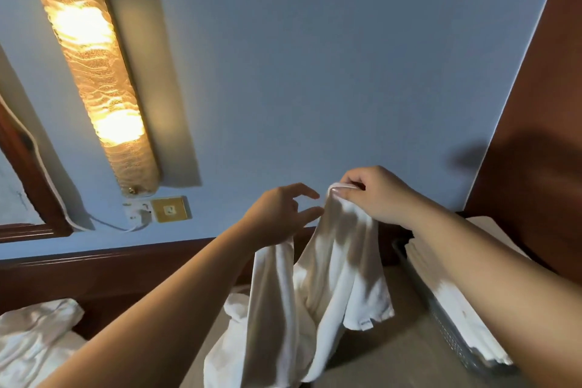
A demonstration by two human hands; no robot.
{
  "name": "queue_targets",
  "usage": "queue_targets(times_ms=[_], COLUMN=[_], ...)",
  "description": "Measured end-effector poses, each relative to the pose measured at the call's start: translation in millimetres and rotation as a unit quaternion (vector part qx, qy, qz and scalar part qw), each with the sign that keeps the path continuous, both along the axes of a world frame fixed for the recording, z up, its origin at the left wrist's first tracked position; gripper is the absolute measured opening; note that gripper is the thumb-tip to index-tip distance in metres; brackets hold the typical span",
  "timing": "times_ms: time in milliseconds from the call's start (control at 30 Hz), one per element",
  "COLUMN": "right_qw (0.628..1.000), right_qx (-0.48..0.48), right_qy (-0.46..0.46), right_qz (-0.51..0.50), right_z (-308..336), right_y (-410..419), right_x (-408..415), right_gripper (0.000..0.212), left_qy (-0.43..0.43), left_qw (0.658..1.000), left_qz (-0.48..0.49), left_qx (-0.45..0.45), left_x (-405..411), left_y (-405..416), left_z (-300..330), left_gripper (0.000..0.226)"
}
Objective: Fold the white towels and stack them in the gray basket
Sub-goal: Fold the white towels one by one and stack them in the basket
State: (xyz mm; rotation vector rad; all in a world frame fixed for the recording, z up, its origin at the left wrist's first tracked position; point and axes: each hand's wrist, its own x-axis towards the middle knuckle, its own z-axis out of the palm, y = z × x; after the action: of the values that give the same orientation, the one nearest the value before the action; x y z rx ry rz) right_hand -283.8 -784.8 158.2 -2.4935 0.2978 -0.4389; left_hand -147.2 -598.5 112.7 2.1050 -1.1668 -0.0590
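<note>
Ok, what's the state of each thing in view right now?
Right hand: pinching the held towel's top corner.
Left hand: fingers spread, gripping the towel lower down.
Held towel: unfolded, hanging.
Basket: holds folded towels.
Loose towels: crumpled.
Lamp: on.

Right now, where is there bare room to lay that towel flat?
The tan surface is bare between the hanging towel and the gray basket. Left is crowded: crumpled towels by the wooden ledge. The basket already holds folded towels.
</note>
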Motion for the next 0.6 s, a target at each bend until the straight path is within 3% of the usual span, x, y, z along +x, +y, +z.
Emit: queue_targets(times_ms=[333,500,600], right_qw=[0.996,0.995,0.997], right_qx=[0.078,0.08,0.066], right_qy=[-0.045,-0.056,-0.041], right_qz=[0.012,-0.022,-0.023], right_z=[-23,-38,-45], right_y=[-30,-51,-60], right_x=[-44,-49,-50], right_gripper=[0.025,0.031,0.021], left_qy=[-0.053,-0.158,-0.233], left_qw=[0.998,0.986,0.969], left_qz=[-0.046,0.046,0.084], left_qx=[-0.001,-0.02,-0.015], left_x=[-40,-56,-60], left_y=[-45,-65,-71], left_z=[-8,-20,-27], left_gripper=[0.031,0.024,0.029])
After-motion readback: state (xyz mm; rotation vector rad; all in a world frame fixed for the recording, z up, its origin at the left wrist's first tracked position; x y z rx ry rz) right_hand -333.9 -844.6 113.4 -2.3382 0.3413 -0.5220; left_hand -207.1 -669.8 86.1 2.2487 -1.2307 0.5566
